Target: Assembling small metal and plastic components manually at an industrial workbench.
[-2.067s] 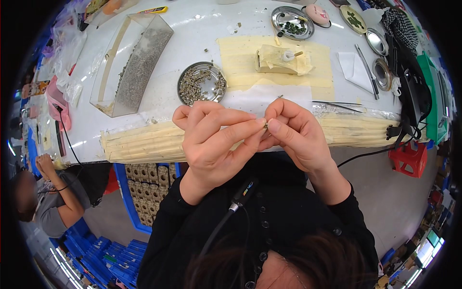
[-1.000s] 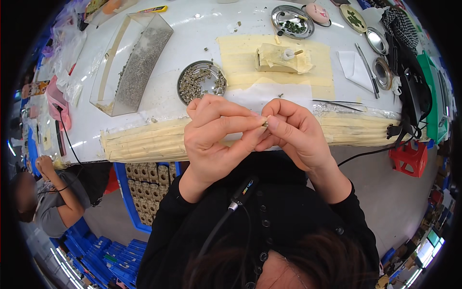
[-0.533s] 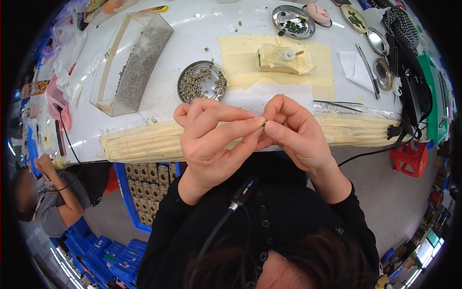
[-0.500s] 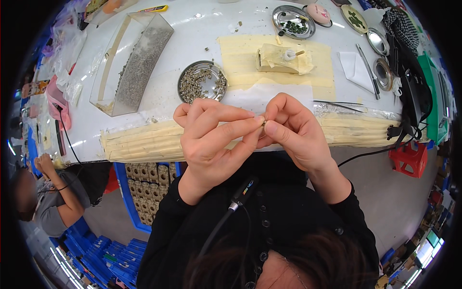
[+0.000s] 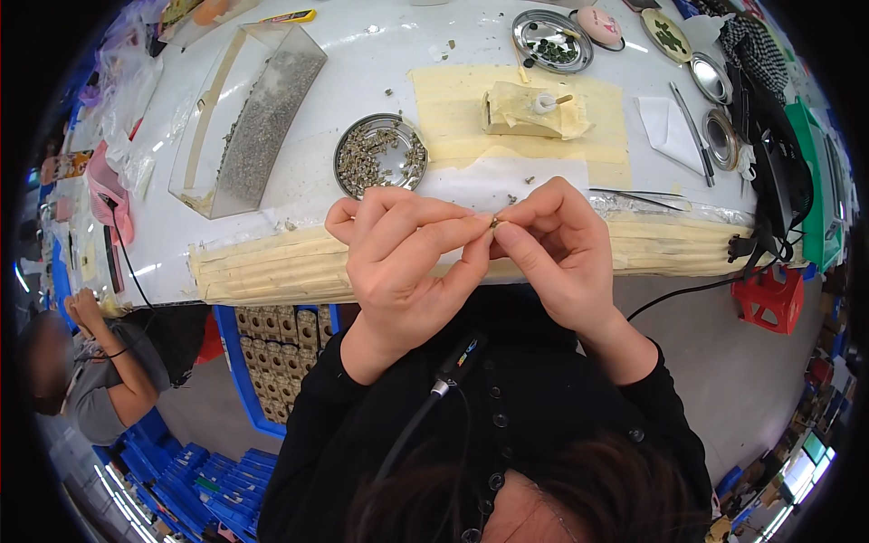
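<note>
- Fingers (image 5: 475, 224) of the left hand (image 5: 398, 262) and the right hand (image 5: 570, 262) were clamped together on a tiny part (image 5: 494, 223), held above the worktop's near edge.
- Step in hand, by judgement: handling that part between both fingertips.
- Round dish (image 5: 394, 161) of similar pieces stood at ten o'clock from it; loose bits (image 5: 512, 199) lay near, at one o'clock.
- Next move seemed to call for a steady, light pinch.
</note>
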`<state>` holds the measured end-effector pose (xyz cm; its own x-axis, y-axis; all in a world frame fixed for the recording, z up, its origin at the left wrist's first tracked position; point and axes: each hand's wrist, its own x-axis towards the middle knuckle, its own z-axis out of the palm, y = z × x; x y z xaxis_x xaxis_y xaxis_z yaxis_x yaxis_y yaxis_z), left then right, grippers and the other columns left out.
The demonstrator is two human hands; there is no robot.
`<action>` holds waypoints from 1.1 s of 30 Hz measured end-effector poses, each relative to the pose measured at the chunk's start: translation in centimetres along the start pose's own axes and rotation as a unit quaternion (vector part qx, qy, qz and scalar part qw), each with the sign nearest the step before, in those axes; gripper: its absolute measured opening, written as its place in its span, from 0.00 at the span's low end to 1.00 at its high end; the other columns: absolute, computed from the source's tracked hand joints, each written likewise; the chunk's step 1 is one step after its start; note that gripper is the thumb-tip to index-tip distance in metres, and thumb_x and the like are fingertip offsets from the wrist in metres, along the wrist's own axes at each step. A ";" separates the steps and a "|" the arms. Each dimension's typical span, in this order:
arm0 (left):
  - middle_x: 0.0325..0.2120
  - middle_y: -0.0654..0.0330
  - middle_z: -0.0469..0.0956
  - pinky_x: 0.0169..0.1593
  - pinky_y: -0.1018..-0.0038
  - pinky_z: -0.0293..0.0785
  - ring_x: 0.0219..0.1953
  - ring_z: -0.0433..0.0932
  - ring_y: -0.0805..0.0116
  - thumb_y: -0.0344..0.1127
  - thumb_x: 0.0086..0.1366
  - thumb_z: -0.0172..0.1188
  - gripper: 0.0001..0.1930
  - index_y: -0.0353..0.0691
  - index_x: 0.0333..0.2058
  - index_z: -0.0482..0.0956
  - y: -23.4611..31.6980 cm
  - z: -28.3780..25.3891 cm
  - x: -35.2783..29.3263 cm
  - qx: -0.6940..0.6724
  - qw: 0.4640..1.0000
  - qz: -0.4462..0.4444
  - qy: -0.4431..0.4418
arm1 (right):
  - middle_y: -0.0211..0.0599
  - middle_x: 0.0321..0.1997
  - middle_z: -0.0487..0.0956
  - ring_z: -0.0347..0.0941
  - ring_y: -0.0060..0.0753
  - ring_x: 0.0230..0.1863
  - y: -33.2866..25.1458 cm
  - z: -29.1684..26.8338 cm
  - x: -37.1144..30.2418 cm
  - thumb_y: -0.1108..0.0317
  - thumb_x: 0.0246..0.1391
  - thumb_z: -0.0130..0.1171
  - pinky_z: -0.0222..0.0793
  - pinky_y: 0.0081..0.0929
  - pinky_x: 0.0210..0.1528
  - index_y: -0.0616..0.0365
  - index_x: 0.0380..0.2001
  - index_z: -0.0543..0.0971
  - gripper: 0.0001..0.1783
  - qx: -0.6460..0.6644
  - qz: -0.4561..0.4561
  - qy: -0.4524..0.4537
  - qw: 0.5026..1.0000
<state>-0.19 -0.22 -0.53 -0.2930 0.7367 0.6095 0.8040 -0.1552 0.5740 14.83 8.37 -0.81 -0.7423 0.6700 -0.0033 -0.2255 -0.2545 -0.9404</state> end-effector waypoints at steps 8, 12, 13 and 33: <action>0.26 0.73 0.79 0.43 0.68 0.52 0.32 0.72 0.72 0.29 0.40 0.72 0.11 0.49 0.25 0.83 -0.1 0.2 -0.2 0.026 1.000 -0.004 0.001 | 0.37 0.34 0.82 0.80 0.22 0.37 0.1 0.3 0.2 0.77 0.58 0.58 0.78 0.21 0.40 0.67 0.36 0.73 0.05 -0.174 -0.108 0.027 0.979; 0.26 0.73 0.78 0.43 0.67 0.51 0.32 0.72 0.71 0.30 0.40 0.72 0.11 0.49 0.25 0.82 0.0 0.1 -0.2 0.027 1.000 -0.001 -0.002 | 0.36 0.29 0.83 0.81 0.21 0.32 0.3 0.5 0.3 0.77 0.56 0.60 0.78 0.19 0.36 0.66 0.34 0.76 0.05 -0.190 -0.104 0.053 0.975; 0.25 0.73 0.78 0.43 0.67 0.51 0.32 0.72 0.71 0.30 0.40 0.72 0.11 0.49 0.25 0.82 0.1 0.0 -0.2 0.024 1.000 0.002 -0.003 | 0.36 0.29 0.83 0.81 0.20 0.32 0.1 0.5 0.2 0.77 0.56 0.61 0.78 0.18 0.36 0.66 0.34 0.76 0.05 -0.138 -0.057 0.057 0.987; 0.30 0.72 0.82 0.42 0.75 0.58 0.33 0.73 0.75 0.26 0.44 0.73 0.11 0.49 0.28 0.86 -0.8 0.0 0.1 -0.134 0.991 -0.013 -0.023 | 0.40 0.32 0.82 0.81 0.26 0.34 -1.2 -0.8 0.6 0.66 0.66 0.53 0.79 0.21 0.38 0.64 0.38 0.75 0.10 0.103 0.172 -0.043 0.979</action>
<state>-0.83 -0.04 -0.91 -0.2833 0.7714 0.5698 0.6282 -0.2997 0.7181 15.14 9.68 0.09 -0.8446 0.4619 -0.2708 -0.0696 -0.5961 -0.7999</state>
